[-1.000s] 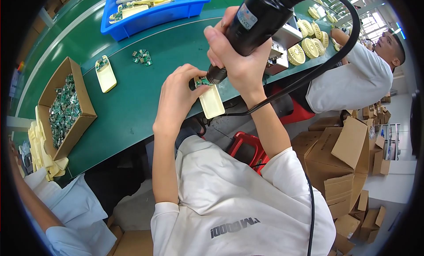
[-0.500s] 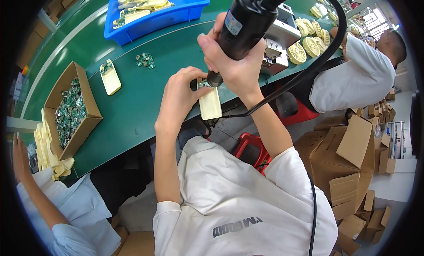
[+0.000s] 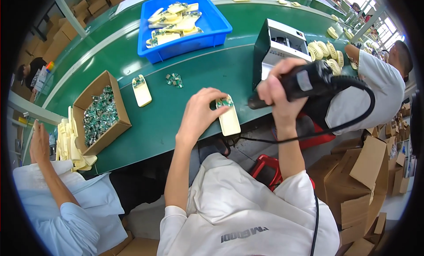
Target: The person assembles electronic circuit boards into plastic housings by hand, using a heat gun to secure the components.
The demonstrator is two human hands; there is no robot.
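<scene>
My left hand (image 3: 199,114) grips the upper end of a cream plastic casing (image 3: 229,124) at the table's near edge, thumb and fingers around it. A small green circuit board (image 3: 225,101) sits in the casing's top end. To the right, my right hand (image 3: 282,90) is wrapped round a black electric screwdriver (image 3: 309,81), slightly blurred. The tool is tilted, its tip pointing left and apart from the casing. A second cream casing with a board (image 3: 142,94) lies further left, beside a small pile of loose circuit boards (image 3: 174,80).
A blue bin (image 3: 185,46) of casings stands at the back. Left is a cardboard box (image 3: 125,120) of circuit boards, with stacked cream casings (image 3: 66,136) and a co-worker's hand (image 3: 39,143). A white-and-black machine (image 3: 287,48) and round cream parts (image 3: 324,50) are at the right.
My right hand has lifted the screwdriver off the casing, moved right and tipped it from upright to nearly level. My left hand still holds the casing. The view has shifted.
</scene>
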